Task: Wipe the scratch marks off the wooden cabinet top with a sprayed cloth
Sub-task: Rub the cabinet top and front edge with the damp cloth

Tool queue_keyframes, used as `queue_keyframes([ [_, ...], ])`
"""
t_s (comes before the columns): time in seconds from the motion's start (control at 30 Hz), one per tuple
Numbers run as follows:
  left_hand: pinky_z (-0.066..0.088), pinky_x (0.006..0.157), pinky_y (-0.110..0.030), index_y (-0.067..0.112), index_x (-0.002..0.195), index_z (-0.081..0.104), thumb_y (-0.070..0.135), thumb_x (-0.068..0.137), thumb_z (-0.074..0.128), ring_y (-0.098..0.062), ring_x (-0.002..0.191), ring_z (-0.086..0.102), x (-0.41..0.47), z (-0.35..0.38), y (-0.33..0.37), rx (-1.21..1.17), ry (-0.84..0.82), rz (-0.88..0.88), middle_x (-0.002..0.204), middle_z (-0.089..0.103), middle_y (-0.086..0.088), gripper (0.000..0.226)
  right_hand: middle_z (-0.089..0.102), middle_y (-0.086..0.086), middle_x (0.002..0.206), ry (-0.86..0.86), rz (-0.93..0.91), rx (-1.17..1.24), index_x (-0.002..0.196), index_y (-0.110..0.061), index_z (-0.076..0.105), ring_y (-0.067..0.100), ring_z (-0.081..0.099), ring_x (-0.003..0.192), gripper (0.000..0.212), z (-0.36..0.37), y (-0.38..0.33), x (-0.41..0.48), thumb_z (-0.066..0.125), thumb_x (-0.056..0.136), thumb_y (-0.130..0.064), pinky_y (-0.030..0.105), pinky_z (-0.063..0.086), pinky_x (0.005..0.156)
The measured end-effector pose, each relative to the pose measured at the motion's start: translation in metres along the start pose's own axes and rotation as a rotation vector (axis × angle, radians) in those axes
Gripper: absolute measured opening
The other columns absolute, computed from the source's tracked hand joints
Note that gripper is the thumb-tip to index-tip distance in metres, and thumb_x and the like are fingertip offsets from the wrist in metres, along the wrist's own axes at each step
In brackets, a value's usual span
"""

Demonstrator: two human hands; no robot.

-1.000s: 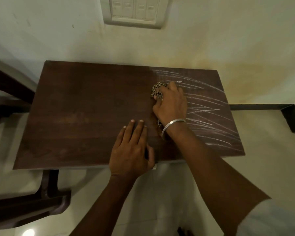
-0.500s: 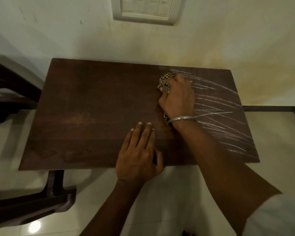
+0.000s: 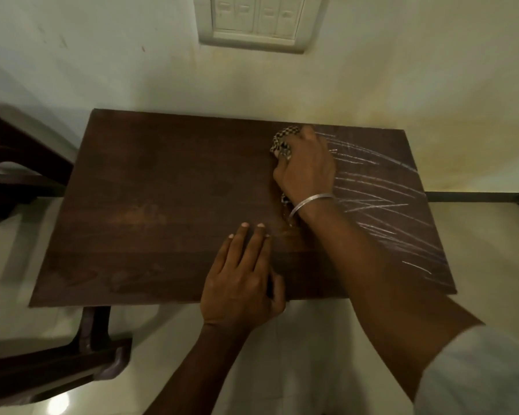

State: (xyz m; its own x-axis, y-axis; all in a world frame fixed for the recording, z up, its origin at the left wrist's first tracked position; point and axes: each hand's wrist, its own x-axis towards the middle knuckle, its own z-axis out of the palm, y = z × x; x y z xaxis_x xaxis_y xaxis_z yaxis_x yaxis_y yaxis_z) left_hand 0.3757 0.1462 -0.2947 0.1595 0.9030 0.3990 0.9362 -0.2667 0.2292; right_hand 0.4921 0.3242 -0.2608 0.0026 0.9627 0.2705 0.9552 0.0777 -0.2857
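The dark wooden cabinet top (image 3: 168, 205) fills the middle of the head view. Pale scratch marks (image 3: 384, 205) cover its right third; the left and middle show none. My right hand (image 3: 307, 166), with a metal bangle on the wrist, presses a checkered cloth (image 3: 282, 142) against the wood near the far edge, at the left border of the scratches. Most of the cloth is hidden under the palm. My left hand (image 3: 241, 280) lies flat on the near edge, fingers together, thumb curled over the front.
A wall with a switch panel (image 3: 253, 20) rises right behind the cabinet. Dark wooden furniture (image 3: 21, 163) stands at the left, and a dark wooden piece (image 3: 72, 363) sits low by the near left corner. A dark rail (image 3: 480, 196) runs off to the right.
My right hand and the cloth have slid away from me toward the far edge of the top. My left hand has stayed on the near edge. The camera has shifted a little.
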Motion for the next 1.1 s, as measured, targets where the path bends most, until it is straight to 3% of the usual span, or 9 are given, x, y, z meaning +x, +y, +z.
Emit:
queue_keyframes([
  [0.23, 0.043, 0.107, -0.042, 0.003, 0.121, 0.07, 0.03, 0.083, 0.05, -0.032, 0.13, 0.056, -0.001, 0.001, -0.001, 0.007, 0.005, 0.008, 0.135, 0.063, -0.013, 0.051, 0.048, 0.009, 0.129, -0.175, 0.003, -0.061, 0.121, -0.014, 0.059, 0.031, 0.047, 0.114, 0.033, 0.004, -0.008, 0.047, 0.055, 0.09, -0.022, 0.038, 0.046, 0.084],
  [0.47, 0.045, 0.106, -0.044, 0.002, 0.12, 0.07, 0.03, 0.082, 0.05, -0.032, 0.13, 0.057, -0.001, 0.001, -0.001, 0.003, 0.027, 0.004, 0.135, 0.063, -0.013, 0.051, 0.055, 0.008, 0.117, 0.02, -0.016, -0.004, 0.11, -0.017, 0.066, 0.03, 0.053, 0.104, 0.025, -0.002, 0.01, 0.001, 0.058, 0.087, -0.026, 0.039, 0.048, 0.078],
  [0.67, 0.046, 0.104, -0.044, 0.003, 0.12, 0.071, 0.029, 0.082, 0.05, -0.032, 0.129, 0.057, -0.001, 0.0, -0.001, 0.007, 0.023, 0.013, 0.134, 0.064, -0.013, 0.051, 0.054, 0.011, 0.119, -0.073, 0.033, -0.028, 0.115, -0.014, 0.064, 0.032, 0.052, 0.105, 0.028, -0.002, 0.016, 0.039, 0.057, 0.091, -0.025, 0.039, 0.045, 0.077],
  [0.9, 0.046, 0.104, -0.044, 0.002, 0.118, 0.071, 0.029, 0.084, 0.049, -0.032, 0.129, 0.057, -0.003, 0.005, -0.002, 0.004, 0.062, 0.01, 0.134, 0.064, -0.013, 0.049, 0.056, 0.009, 0.115, 0.0, -0.012, -0.028, 0.107, -0.017, 0.067, 0.032, 0.052, 0.104, 0.023, -0.01, 0.024, -0.006, 0.061, 0.085, -0.024, 0.042, 0.05, 0.079],
  [1.1, 0.051, 0.102, -0.043, 0.003, 0.117, 0.072, 0.029, 0.082, 0.051, -0.032, 0.127, 0.059, -0.002, 0.001, -0.001, -0.012, 0.035, 0.026, 0.132, 0.065, -0.013, 0.049, 0.054, 0.014, 0.115, -0.105, 0.087, -0.02, 0.114, -0.009, 0.063, 0.037, 0.052, 0.106, 0.032, -0.008, 0.019, 0.05, 0.066, 0.084, -0.02, 0.042, 0.047, 0.078],
])
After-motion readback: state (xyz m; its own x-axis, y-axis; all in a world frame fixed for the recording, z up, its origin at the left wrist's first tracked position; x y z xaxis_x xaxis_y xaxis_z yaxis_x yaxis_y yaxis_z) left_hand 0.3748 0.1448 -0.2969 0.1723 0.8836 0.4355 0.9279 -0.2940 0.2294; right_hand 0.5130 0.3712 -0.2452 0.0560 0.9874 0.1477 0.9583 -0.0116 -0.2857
